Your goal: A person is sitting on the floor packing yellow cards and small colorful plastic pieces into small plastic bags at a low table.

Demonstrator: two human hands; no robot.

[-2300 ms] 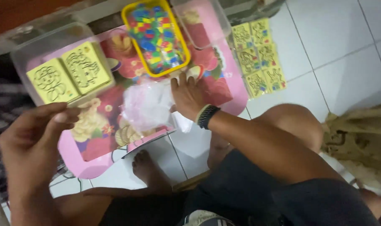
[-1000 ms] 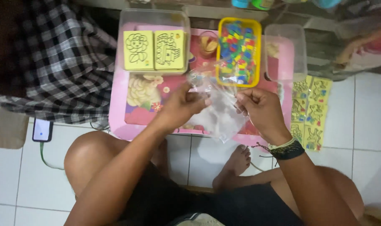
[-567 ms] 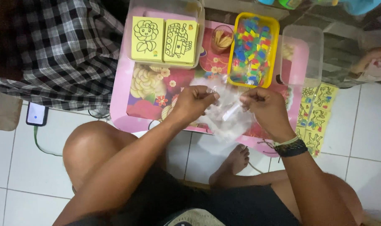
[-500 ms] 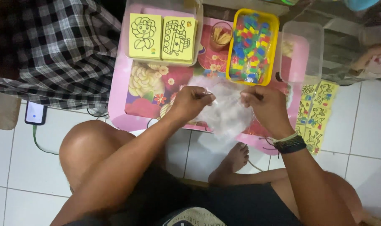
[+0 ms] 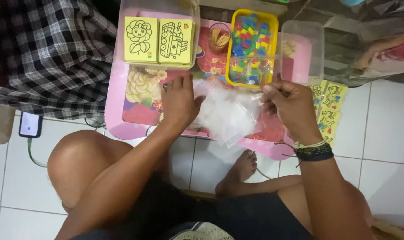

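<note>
A stack of clear plastic bags [image 5: 228, 114] lies on the low pink table [image 5: 115, 120] in front of me. My left hand [image 5: 179, 102] rests flat on the bags' left edge, fingers spread. My right hand [image 5: 288, 109] pinches one thin clear bag [image 5: 250, 69] by its top edge and lifts it over the yellow tray. The yellow tray [image 5: 250, 46] holds several small coloured pieces. A clear box [image 5: 159, 38] at the back left holds two yellow picture cards [image 5: 140, 39].
An empty clear container [image 5: 302, 51] stands right of the yellow tray. More yellow picture cards [image 5: 328, 109] lie on the floor tiles at the right. A checked cloth [image 5: 51, 58] and a phone [image 5: 30, 124] on a cable lie at the left. My bare foot [image 5: 237, 173] is under the table.
My hands have parted: the left now presses on the bag stack, while the right has drawn one bag up and toward the yellow tray. The view has shifted a little closer.
</note>
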